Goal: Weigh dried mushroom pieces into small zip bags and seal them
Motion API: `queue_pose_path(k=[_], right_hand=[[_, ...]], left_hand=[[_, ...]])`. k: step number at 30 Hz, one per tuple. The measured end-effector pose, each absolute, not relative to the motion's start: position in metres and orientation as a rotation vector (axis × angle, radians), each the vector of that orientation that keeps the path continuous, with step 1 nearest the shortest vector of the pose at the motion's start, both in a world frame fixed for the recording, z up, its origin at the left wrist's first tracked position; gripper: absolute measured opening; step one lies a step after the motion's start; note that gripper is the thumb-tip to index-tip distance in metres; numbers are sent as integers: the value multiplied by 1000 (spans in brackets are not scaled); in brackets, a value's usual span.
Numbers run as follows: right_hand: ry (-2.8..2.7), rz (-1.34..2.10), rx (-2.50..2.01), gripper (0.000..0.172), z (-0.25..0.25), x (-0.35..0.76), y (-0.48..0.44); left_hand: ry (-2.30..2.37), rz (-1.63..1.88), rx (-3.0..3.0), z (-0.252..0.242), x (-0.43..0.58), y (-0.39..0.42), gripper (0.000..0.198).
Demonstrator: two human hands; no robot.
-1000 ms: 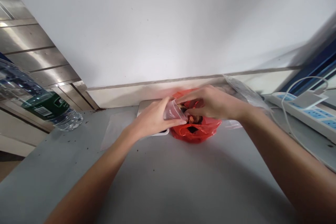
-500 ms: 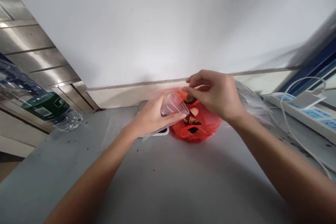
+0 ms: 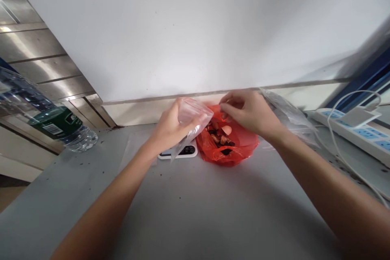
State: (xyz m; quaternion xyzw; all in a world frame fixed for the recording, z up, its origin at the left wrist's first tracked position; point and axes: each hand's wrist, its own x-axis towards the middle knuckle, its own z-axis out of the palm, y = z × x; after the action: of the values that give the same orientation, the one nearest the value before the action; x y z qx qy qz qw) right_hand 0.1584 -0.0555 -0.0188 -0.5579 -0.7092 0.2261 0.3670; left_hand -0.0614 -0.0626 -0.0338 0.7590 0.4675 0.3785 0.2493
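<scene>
My left hand point(image 3: 170, 128) is closed round a small clear plastic bag point(image 3: 191, 120) and holds it up just left of a red plastic bag point(image 3: 236, 144). The red bag lies open on the grey table point(image 3: 195, 211) by the wall, with brown and pale pieces point(image 3: 219, 134) inside. My right hand point(image 3: 248, 111) hovers over the red bag's far rim with its fingertips pinched together; what they hold, if anything, is too small to make out. Below my left hand a small white scale with a dark display point(image 3: 179, 151) shows in part.
A clear water bottle with a green label point(image 3: 45, 120) lies at the left edge. A crumpled clear bag point(image 3: 286, 113) sits behind my right wrist. A white and blue power strip point(image 3: 359, 130) with a plugged white cable lies at the right. Dark crumbs dot the table.
My left hand has lifted the clear bag up and slightly left, uncovering the scale. My right hand has moved down toward the red bag's far rim.
</scene>
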Motion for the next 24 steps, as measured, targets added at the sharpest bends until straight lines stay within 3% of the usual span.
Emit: queue_pose_path(k=[3,7,9,11,14,15,17,21,24], right_hand=[[-2212,586,-1625,10,-27,164,-48],[-2589,713,-1642,47,-42,160,-47],[-2619,686,-1663,57,-47,155,-49],[-2623,642,-1676,49,-50,151,-50],[-2618,643,-1652,13,-52,149,-51],[-2601,663,-1640,8,-52,149,-50],[-2567,707,-1613,15,-53,152,-47],[-2547,728,-1563,10,-50,163,-39],[-2509,783,-1514,22,-42,176,-33]], left_hand=[[1272,1239,1957,-36,-66,-54,52],[1175,1421,1690,-37,-69,-45,56],[1145,1423,1629,-36,-71,-44,58],[1157,1398,1669,-35,-73,-44,59],[1225,1293,1843,-34,-75,-48,58],[1250,1231,1904,-35,-75,-49,57],[1283,1109,2003,-35,-73,-53,55],[1207,909,2132,-34,-66,-61,49],[1193,777,2227,-32,-62,-65,47]])
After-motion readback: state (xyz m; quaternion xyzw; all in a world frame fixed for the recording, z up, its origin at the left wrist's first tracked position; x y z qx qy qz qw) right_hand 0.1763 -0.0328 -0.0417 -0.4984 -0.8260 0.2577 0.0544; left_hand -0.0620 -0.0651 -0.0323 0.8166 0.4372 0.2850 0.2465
